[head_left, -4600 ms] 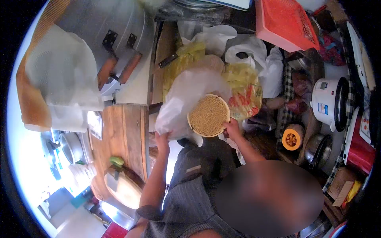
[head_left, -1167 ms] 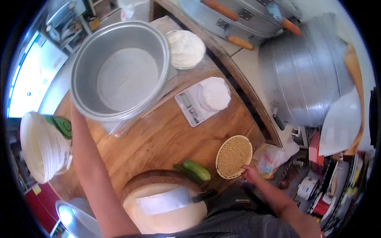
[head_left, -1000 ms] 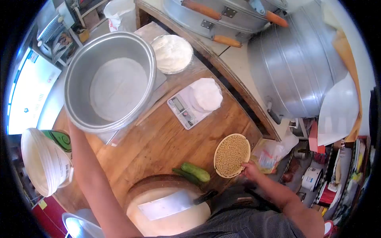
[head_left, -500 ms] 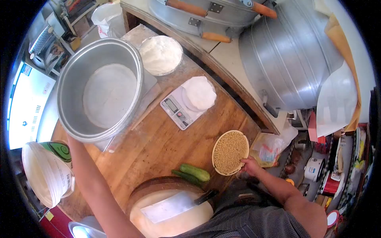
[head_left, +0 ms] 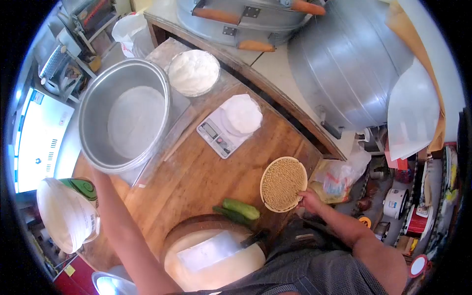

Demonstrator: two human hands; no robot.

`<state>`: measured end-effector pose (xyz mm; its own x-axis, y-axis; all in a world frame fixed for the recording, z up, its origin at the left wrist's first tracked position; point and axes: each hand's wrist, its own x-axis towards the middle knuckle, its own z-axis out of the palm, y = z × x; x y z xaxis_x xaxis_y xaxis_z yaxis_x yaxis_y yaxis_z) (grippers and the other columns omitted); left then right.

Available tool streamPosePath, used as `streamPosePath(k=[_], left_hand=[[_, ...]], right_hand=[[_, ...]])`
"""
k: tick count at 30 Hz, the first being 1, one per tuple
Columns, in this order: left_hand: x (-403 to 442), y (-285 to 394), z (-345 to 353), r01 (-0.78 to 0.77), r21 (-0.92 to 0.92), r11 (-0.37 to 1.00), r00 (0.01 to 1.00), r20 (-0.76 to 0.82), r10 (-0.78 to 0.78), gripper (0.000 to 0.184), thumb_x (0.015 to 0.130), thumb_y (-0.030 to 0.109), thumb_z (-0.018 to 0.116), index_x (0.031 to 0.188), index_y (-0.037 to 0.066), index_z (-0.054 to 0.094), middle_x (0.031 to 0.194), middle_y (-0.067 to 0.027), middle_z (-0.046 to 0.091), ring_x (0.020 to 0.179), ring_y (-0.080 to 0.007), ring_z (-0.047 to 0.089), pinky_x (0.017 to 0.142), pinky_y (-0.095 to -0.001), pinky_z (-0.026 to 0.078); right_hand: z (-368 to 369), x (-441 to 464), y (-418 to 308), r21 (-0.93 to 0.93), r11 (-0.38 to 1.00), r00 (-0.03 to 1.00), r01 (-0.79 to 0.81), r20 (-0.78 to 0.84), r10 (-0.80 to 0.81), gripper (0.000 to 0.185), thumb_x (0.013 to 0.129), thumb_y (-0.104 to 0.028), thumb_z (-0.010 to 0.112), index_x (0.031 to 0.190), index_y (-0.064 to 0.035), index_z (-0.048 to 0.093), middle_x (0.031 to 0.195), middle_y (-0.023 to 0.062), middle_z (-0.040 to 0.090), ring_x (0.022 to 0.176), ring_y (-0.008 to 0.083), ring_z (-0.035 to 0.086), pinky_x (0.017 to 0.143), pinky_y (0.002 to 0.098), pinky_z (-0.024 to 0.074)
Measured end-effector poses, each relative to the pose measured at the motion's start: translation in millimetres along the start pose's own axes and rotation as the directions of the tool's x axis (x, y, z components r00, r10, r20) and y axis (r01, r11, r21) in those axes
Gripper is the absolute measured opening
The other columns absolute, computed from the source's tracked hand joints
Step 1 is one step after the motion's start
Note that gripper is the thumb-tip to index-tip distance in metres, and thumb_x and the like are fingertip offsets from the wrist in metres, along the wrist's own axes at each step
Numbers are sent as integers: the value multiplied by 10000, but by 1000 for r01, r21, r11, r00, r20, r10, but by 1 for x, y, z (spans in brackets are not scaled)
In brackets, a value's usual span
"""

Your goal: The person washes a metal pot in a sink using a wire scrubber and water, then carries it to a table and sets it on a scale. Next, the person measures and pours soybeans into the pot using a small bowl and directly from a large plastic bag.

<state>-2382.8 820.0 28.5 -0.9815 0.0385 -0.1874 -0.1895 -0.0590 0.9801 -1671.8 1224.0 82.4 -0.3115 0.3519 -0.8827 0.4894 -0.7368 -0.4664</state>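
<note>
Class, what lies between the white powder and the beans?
From the white powder to the beans, the head view shows the scale with a white item on it, then bare wood.

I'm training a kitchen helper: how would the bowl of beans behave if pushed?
Probably weighty: the bowl looks nearly full. It may tip, since the right hand grips one edge; small, round beans would likely roll out.

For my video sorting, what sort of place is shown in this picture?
Probably a kitchen: a cleaver lies on a chopping board, a scale stands on the wooden table, and the right hand holds a bowl of beans.
</note>
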Motion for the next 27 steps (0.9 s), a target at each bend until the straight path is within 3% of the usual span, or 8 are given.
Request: streamPosePath(k=[5,7,11,12,14,20,25,27], left_hand=[[-52,11,-9,-106,134,985,988,-102,120,242,907,224,563,1016,30,657,905,-97,665,726,-194,606,646,-315,484],[-88,18,-16,77,150,986,962,-272,-33,326,904,236,561,1123,-3,599,902,-86,623,746,-174,557,607,-278,431],[-184,35,-23,-74,175,982,939,-318,128,309,879,234,594,1052,-22,599,906,-95,604,772,-181,537,639,-282,428],[-204,35,-31,-186,456,870,908,-260,330,261,874,208,601,985,-29,598,879,-96,578,773,-169,515,655,-287,426],[-279,69,13,-196,152,969,924,-303,234,211,873,179,593,943,-20,601,829,-75,551,735,-145,484,629,-283,407],[-442,96,112,-190,410,892,982,66,179,150,877,193,628,923,51,621,706,9,534,566,-70,423,480,-226,325],[-544,65,224,-176,273,946,855,518,10,143,899,145,610,994,41,633,849,-10,595,711,-91,524,599,-231,420],[-589,69,288,-264,341,902,698,713,-65,190,904,120,590,1060,13,608,938,-38,612,840,-116,552,726,-254,453]], right_hand=[[-1,2,1,36,999,999,36,28,-37,309,934,-157,506,1215,-31,482,990,120,654,740,244,668,517,360,562],[-3,5,4,26,998,997,54,58,-56,298,939,-163,517,1201,-23,494,963,125,651,690,244,662,498,347,559],[7,-6,-3,-97,992,994,80,82,-72,327,955,-236,534,1193,-12,519,850,112,656,639,213,656,487,342,557],[1,-2,1,-111,991,990,75,131,-61,347,955,-255,541,1197,-9,517,852,113,656,624,210,653,486,334,555],[-9,-2,6,-146,983,971,108,227,-73,362,948,-303,555,1143,1,531,827,117,648,595,211,648,487,333,553],[-76,-19,34,-222,965,959,138,274,-74,457,954,-442,482,883,6,543,718,144,626,566,267,645,462,392,545],[-183,-37,68,-273,962,998,-5,59,22,599,892,-563,529,887,36,525,655,173,610,514,285,630,441,403,534],[-225,-31,86,151,979,979,-137,-127,156,857,778,-688,591,1110,91,459,729,246,609,550,327,639,458,407,541]])
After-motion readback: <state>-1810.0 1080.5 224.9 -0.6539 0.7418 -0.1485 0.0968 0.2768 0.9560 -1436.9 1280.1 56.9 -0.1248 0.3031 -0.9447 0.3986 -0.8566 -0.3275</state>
